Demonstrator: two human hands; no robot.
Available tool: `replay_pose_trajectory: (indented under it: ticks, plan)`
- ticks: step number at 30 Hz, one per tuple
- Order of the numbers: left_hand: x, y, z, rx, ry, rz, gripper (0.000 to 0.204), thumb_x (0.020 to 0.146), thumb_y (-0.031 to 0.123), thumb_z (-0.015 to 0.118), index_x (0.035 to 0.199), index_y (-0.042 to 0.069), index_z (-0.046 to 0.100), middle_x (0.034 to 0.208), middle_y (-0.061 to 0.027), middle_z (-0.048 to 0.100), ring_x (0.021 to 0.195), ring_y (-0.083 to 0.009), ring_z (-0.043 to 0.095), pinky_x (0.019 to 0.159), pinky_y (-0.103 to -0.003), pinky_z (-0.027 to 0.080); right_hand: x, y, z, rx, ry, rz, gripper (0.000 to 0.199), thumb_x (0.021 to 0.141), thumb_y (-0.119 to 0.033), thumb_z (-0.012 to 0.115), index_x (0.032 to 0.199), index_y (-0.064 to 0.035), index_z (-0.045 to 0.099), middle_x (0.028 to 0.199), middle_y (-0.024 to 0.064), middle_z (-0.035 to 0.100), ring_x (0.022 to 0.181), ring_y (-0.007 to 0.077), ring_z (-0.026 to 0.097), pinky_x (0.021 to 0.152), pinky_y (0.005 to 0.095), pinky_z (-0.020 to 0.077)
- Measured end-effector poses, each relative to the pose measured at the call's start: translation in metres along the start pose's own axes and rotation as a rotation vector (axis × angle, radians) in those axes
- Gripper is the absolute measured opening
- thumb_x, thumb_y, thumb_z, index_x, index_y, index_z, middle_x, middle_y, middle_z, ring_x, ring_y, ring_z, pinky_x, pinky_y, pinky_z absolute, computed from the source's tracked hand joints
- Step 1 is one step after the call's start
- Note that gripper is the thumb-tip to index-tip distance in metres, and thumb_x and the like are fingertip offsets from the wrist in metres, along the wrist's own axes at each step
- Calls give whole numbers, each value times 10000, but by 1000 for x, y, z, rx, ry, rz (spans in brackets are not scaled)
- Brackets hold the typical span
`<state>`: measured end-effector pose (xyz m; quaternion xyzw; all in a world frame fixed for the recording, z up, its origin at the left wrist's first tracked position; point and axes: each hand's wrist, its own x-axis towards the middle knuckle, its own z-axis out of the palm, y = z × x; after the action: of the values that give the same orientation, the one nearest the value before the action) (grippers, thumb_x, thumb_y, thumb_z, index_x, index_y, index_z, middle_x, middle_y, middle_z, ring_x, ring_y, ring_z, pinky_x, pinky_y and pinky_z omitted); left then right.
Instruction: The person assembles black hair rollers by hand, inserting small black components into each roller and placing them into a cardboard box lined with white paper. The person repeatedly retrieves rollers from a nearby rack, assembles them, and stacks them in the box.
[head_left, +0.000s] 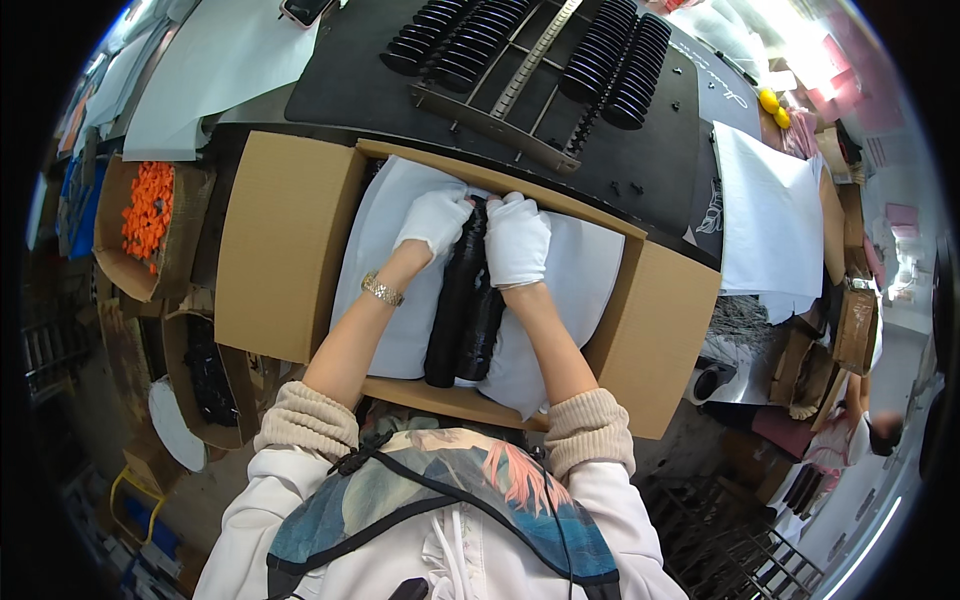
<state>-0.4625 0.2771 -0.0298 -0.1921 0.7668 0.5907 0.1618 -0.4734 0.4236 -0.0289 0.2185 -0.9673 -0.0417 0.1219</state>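
Note:
Two long black cylinders, which look like wrapped stacks of discs, lie side by side in an open cardboard box [672, 340]: a left roll [447, 320] and a right roll [482, 335]. White paper [385, 290] lines the box beneath them. My left hand [433, 222], in a white glove, is closed with its fingertips at the far end of the left roll. My right hand [517, 240], also gloved in white, has its fingers curled at the far end of the rolls, on their right side. The exact grip of the fingertips is partly hidden.
Behind the box, a metal rack [500, 125] holding rows of black discs [620, 60] stands on a black mat [345, 90]. A carton of orange pieces [150, 215] is at the left, above another carton [205, 375] with black items. White sheets [765, 220] lie at the right.

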Motion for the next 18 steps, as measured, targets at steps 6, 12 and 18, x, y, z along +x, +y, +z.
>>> replay_pose_trajectory:
  ticks: [6, 12, 18]
  plan:
    - [-4, -4, 3, 288, 178, 336, 353, 921, 265, 641, 1203, 60, 695, 1037, -146, 742, 917, -276, 705, 806, -336, 537, 0, -2, 6, 12, -18, -53, 71, 859, -159, 599, 845, -127, 661, 763, 56, 590, 706, 241, 615, 628, 406, 487]
    - [5, 2, 3, 511, 133, 264, 295, 938, 333, 525, 1024, 166, 753, 1065, -106, 716, 987, -362, 661, 861, -449, 532, 0, 3, 11, -28, -19, -67, 87, 845, -152, 583, 789, -136, 648, 747, 56, 595, 716, 228, 607, 645, 384, 453]
    - [7, 8, -3, 756, 55, 336, 336, 937, 348, 567, 1080, 92, 731, 1072, -124, 717, 927, -334, 682, 840, -408, 530, 1, 0, -6, -70, -69, -89, 112, 853, -132, 591, 890, -119, 696, 773, 64, 621, 747, 248, 629, 694, 395, 466]
